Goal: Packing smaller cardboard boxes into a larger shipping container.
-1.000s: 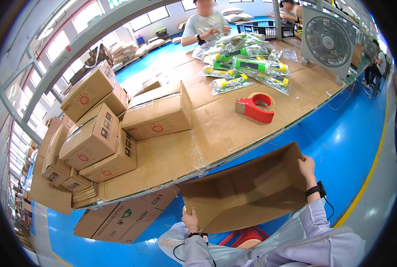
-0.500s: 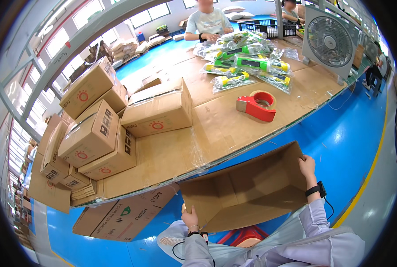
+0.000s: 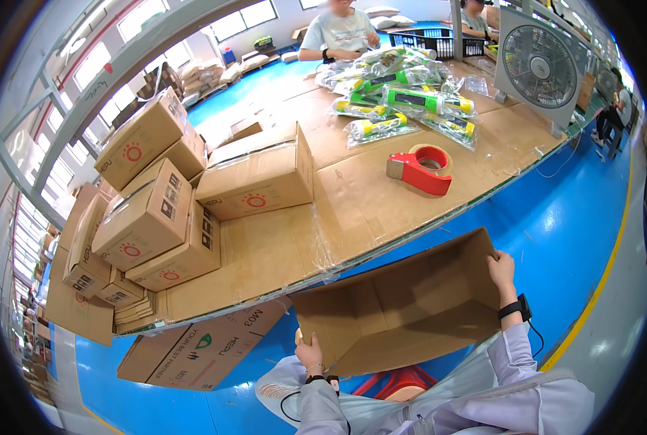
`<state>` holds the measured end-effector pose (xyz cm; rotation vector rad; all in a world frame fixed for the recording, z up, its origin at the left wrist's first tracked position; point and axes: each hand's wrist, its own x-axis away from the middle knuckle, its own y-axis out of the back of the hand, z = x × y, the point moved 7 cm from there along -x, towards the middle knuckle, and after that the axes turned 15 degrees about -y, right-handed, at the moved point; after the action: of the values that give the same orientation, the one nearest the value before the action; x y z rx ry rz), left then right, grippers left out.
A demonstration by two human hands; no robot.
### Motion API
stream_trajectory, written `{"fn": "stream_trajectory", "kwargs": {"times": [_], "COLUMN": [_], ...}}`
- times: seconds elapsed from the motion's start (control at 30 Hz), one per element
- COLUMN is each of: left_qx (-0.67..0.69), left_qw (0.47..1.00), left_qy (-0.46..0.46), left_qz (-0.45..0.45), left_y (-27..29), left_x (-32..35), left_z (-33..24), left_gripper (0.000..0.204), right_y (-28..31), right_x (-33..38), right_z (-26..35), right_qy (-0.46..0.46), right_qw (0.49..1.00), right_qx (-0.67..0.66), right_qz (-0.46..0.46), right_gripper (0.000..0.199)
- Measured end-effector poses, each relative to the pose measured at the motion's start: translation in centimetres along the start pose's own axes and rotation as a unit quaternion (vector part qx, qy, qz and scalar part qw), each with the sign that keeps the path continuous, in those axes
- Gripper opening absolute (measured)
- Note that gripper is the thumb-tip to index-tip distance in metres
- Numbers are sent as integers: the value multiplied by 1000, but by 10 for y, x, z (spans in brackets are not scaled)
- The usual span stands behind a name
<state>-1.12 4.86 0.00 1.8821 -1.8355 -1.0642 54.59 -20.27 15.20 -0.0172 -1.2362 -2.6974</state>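
Between my two hands is a large brown cardboard box (image 3: 403, 308), held over my lap just off the table's near edge. Its inside faces up and shows bare cardboard walls. My left hand (image 3: 309, 353) is closed on the box's left end, thumb on the inner side. My right hand (image 3: 502, 271) grips the rim at its upper right corner, the fingers partly hidden behind the wall. On the table beyond the box lies a red tape dispenser (image 3: 422, 170) with a roll of tape in it.
Closed cartons (image 3: 255, 174) are stacked on the table's left side. A pile of bagged green and yellow items (image 3: 410, 98) lies at the back, near a grey fan (image 3: 539, 65). Another person (image 3: 338, 32) stands across the table. A printed carton (image 3: 204, 348) leans below the table edge.
My hands and the box stay almost in place. The view has shifted very slightly, and the person across the table has raised one hand.
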Motion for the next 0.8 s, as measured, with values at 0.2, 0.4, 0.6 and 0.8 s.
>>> {"fn": "stream_trajectory", "kwargs": {"times": [0.2,0.4,0.6,0.8], "left_qx": [-12,-16,-10,-15], "left_qw": [1000,1000,1000,1000], "left_qy": [6,10,7,5], "left_qz": [5,4,-2,5], "left_y": [-1,0,1,4], "left_x": [0,-1,-1,-2], "left_z": [0,-3,-4,-13], "left_gripper": [36,36,34,33], "right_y": [0,0,2,3], "right_x": [0,-1,2,3], "right_z": [0,-1,4,3], "right_qy": [0,9,31,41], "right_qw": [1000,1000,999,999], "right_qx": [0,-8,-8,-21], "right_qz": [0,-8,-21,-27], "right_gripper": [25,24,24,22]}}
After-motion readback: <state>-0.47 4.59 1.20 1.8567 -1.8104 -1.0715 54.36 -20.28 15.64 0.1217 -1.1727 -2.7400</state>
